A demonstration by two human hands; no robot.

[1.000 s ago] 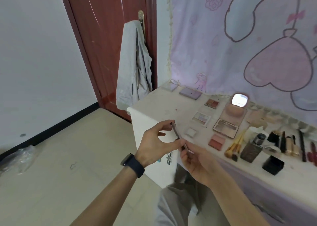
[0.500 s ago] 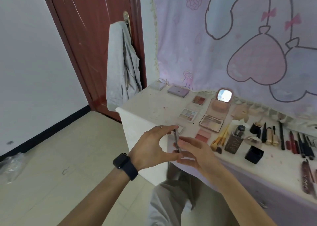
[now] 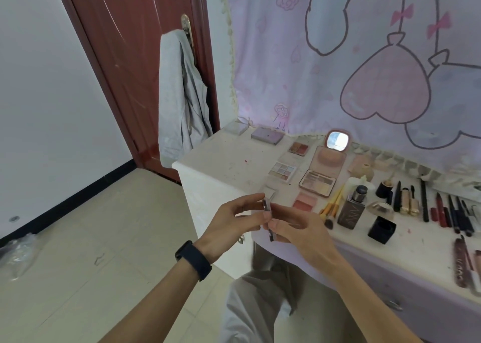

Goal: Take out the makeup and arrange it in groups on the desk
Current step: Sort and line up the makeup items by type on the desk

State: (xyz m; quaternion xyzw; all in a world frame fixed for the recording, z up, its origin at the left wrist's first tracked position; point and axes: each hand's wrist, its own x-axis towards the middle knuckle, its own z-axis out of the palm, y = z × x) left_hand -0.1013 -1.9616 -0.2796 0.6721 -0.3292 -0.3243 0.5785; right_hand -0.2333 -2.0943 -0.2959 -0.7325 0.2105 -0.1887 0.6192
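- Head camera looks down at two bare hands holding one thin makeup stick [image 3: 268, 219] in the air, just in front of the desk's [image 3: 229, 165] near edge.
- The stick stands almost straight up. Its long way runs up and down. The grey top end points up toward the far wall, and the dark bottom end points down at the floor.
- The left hand [image 3: 229, 225] pinches the upper part of the stick between thumb and first finger. The other fingers curl loosely. A dark watch [image 3: 194, 259] sits on this wrist.
- The right hand [image 3: 302, 230] pinches the lower part of the stick with thumb and fingertips. Its other fingers are spread a little.
- No writing on the stick can be read.
- Behind the hands, on the desk, lie flat colour boxes: a purple closed box [image 3: 266, 135] near the far left corner, a pale eyeshadow box [image 3: 282, 172], and an open pink box with a small mirror [image 3: 337, 140].
- A pink blush [image 3: 305, 202] lies near the front edge, beside some yellow brushes [image 3: 331, 207].
- A dark square bottle [image 3: 351, 211] stands upright by the brushes. It has big pale letters, too blurry to read.
- A black cube pot [image 3: 381, 229] sits to its right.
- Dark pencils [image 3: 458, 213] lie in a row toward the right edge, pointing from front to back.
- A grey jacket [image 3: 182, 100] hangs on the red door [image 3: 135, 56].
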